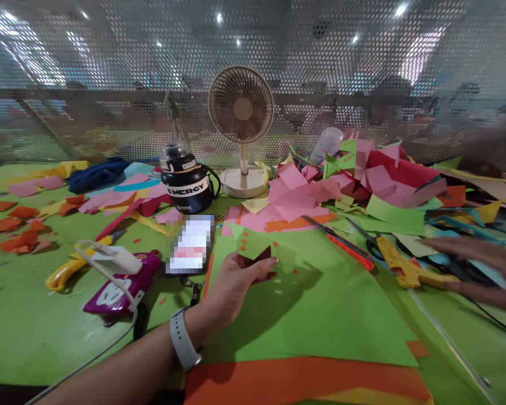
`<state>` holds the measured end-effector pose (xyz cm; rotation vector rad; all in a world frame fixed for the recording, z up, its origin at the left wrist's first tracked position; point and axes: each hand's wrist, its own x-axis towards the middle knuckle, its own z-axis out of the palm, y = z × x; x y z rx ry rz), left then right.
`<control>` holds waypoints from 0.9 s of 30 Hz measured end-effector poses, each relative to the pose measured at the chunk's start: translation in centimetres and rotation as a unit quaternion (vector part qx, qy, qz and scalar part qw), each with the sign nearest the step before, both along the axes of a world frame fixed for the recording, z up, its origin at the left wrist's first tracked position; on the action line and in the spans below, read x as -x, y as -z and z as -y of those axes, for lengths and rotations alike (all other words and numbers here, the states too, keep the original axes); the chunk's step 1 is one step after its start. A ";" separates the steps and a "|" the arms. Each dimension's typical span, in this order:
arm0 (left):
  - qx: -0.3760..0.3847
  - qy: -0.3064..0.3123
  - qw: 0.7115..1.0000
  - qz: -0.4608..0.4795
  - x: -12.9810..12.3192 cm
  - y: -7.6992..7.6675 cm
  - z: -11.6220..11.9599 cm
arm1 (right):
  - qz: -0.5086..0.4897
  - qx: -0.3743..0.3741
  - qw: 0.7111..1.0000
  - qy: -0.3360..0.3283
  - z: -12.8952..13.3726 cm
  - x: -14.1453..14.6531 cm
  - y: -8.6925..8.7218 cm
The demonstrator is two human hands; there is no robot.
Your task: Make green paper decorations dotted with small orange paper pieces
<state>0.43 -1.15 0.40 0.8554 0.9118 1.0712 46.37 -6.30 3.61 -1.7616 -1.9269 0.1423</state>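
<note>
My left hand point(231, 287), with a pale watch strap on the wrist, pinches a small green paper piece point(253, 239) dotted with orange. Under its raised edge a dark red patch shows by my thumb. The piece is held just above a large green paper sheet point(320, 320). At the right, my right hand point(484, 270) is blurred, its fingers stretched apart around the handle end of a yellow glue gun point(398, 264). Whether it touches the glue gun is unclear. Scissors point(369, 239) lie partly beneath the glue gun, and an orange-and-black cutter knife point(341, 243) rests on the sheet.
Behind the sheet are a heap of paper scraps point(295, 194), a fan point(241, 104) and a dark bottle point(185, 183). A phone point(190, 244), a purple power strip point(122, 287) with a white charger point(120, 259), and a yellow-handled tool point(67, 270) lie left. Perforated metal point(130, 62) stands behind.
</note>
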 end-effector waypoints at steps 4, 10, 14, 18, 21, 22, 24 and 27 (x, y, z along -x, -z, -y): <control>0.010 0.005 1.000 0.005 -0.1 -0.2 0.0 | 0.092 0.051 0.992 -0.062 -0.9 5.7 1.9; 0.010 -0.004 1.000 0.001 -0.1 -0.2 0.0 | 0.269 0.042 0.962 0.003 -0.9 6.3 3.4; 0.010 -0.008 1.000 -0.007 0.0 -0.1 -0.1 | 0.333 -0.034 0.942 -0.009 -1.4 7.0 3.0; 0.020 -0.007 1.000 -0.006 0.0 -0.1 -0.1 | 0.326 -0.151 0.931 0.060 -1.0 7.7 1.9; 0.018 -0.002 1.000 -0.006 0.0 0.0 -0.2 | 0.227 -0.197 0.944 0.136 -1.3 8.5 0.9; 0.016 -0.001 1.000 -0.005 0.0 0.0 -0.2 | 0.166 -0.192 0.954 0.158 -1.6 9.0 0.5; 0.015 0.000 1.000 -0.002 0.0 0.0 -0.2 | 0.022 -0.156 0.972 0.175 -2.4 10.6 -0.2; 0.023 -0.008 1.000 0.005 0.0 0.2 -0.3 | -0.145 -0.085 0.981 0.096 -3.1 14.0 -1.0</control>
